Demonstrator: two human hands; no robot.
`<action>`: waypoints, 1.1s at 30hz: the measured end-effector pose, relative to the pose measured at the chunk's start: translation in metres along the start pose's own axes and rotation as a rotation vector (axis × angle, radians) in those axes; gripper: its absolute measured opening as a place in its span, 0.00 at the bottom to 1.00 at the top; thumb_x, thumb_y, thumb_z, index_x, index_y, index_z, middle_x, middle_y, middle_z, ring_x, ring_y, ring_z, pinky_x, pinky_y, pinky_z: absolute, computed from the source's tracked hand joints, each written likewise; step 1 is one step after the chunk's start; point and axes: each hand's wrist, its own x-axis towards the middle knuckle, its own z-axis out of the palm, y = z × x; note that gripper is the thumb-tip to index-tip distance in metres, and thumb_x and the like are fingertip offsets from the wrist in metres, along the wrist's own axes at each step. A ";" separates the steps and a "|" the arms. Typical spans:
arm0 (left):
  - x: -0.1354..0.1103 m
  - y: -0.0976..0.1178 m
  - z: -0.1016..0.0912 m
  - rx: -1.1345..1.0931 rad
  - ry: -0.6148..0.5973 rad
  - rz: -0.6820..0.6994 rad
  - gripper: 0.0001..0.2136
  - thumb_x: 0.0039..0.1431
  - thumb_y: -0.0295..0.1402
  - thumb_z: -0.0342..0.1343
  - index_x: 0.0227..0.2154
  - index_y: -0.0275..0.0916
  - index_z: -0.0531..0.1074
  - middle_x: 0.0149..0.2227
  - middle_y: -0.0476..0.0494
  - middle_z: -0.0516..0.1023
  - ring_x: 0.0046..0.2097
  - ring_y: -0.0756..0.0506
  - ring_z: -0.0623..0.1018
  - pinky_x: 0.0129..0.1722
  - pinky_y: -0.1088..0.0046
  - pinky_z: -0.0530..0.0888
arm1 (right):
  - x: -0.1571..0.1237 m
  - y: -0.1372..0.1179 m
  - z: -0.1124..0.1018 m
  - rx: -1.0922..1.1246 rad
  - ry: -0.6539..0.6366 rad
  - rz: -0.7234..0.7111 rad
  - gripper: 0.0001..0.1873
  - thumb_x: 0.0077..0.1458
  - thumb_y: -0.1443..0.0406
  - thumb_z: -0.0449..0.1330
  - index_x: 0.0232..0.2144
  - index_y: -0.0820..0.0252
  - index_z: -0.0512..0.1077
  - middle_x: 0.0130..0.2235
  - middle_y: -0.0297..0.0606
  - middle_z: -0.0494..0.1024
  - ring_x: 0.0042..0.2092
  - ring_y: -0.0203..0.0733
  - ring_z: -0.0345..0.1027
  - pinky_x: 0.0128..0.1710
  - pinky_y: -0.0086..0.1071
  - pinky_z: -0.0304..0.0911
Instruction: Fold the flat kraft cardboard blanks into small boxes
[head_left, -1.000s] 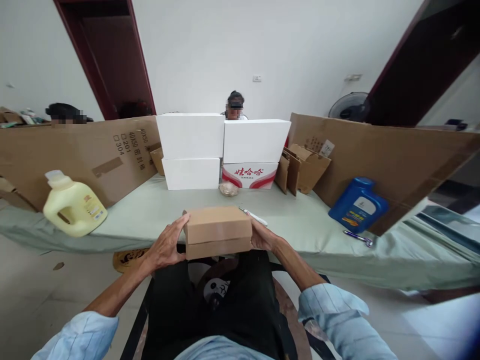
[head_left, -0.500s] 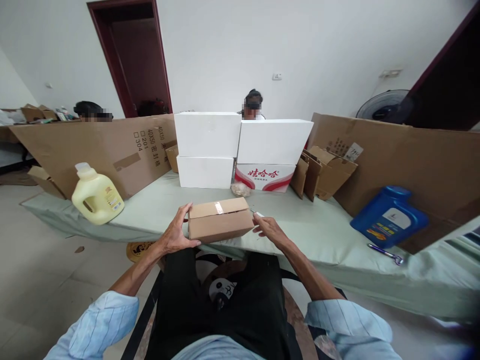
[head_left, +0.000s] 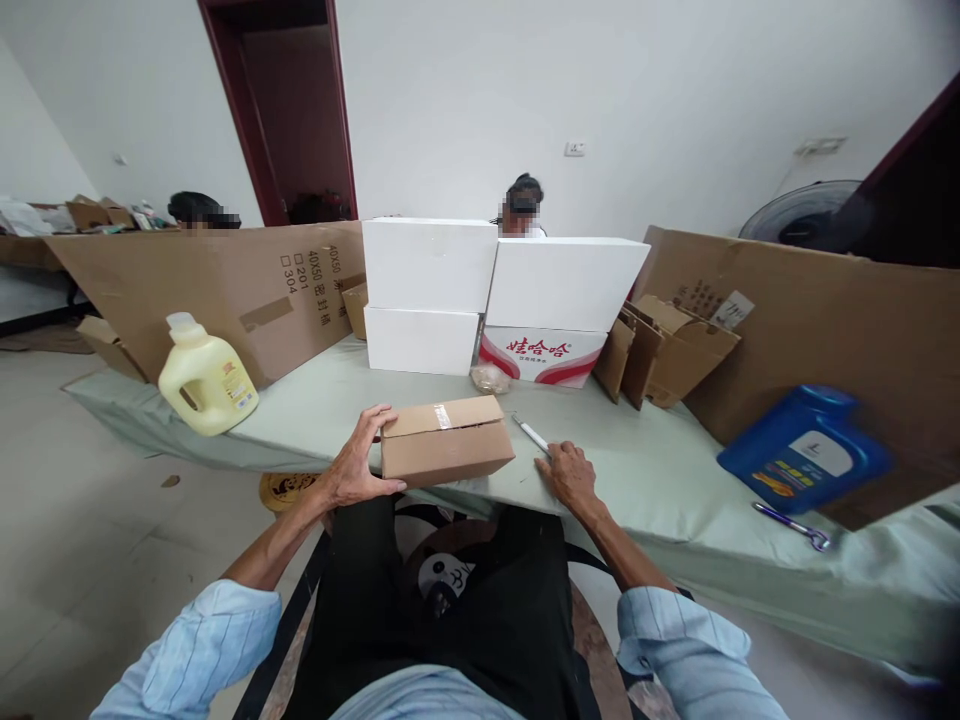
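A small brown cardboard box (head_left: 448, 455) sits at the front edge of the cloth-covered table (head_left: 660, 490), a strip of tape across its top seam. My left hand (head_left: 361, 462) is closed around the left end of the box, fingers at the top corner and thumb along the lower front. To the right of the box and apart from it, my right hand (head_left: 571, 476) rests low over the tabletop. Its curled fingers hold the rear end of a slim white utility knife (head_left: 534, 437), whose thin tip points away to the left. Part of its handle is hidden under the fingers.
White boxes (head_left: 431, 265) and a red-and-white carton (head_left: 540, 358) are stacked at the back, a small plastic-wrapped bundle (head_left: 491, 378) before them. A yellow jug (head_left: 210, 385) stands left; a blue bottle (head_left: 806, 450) and a razor-like tool (head_left: 791, 526) lie right. Cardboard panels (head_left: 817, 330) flank the table.
My right hand has moved right, away from the box's end, and down to the table with the utility knife. My left hand still grips the box. The view has shifted slightly.
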 end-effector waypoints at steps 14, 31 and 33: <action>-0.001 -0.003 0.003 0.054 0.005 0.029 0.38 0.50 0.34 0.74 0.65 0.46 0.67 0.72 0.32 0.52 0.73 0.27 0.60 0.72 0.40 0.64 | 0.015 0.012 -0.003 0.346 0.192 0.121 0.21 0.71 0.59 0.45 0.35 0.60 0.74 0.35 0.49 0.76 0.40 0.51 0.71 0.42 0.41 0.65; -0.001 -0.001 0.003 0.031 -0.005 0.067 0.38 0.50 0.32 0.76 0.65 0.50 0.71 0.74 0.36 0.50 0.75 0.27 0.57 0.72 0.39 0.62 | -0.062 -0.067 -0.127 0.763 0.043 -0.518 0.25 0.64 0.40 0.58 0.35 0.53 0.78 0.29 0.32 0.71 0.31 0.41 0.61 0.31 0.32 0.58; -0.001 0.000 0.003 0.025 -0.007 0.071 0.38 0.50 0.32 0.75 0.65 0.50 0.71 0.74 0.36 0.50 0.75 0.27 0.57 0.72 0.39 0.62 | -0.065 -0.071 -0.128 0.745 0.016 -0.536 0.25 0.63 0.40 0.59 0.35 0.53 0.78 0.29 0.33 0.73 0.31 0.41 0.62 0.32 0.33 0.60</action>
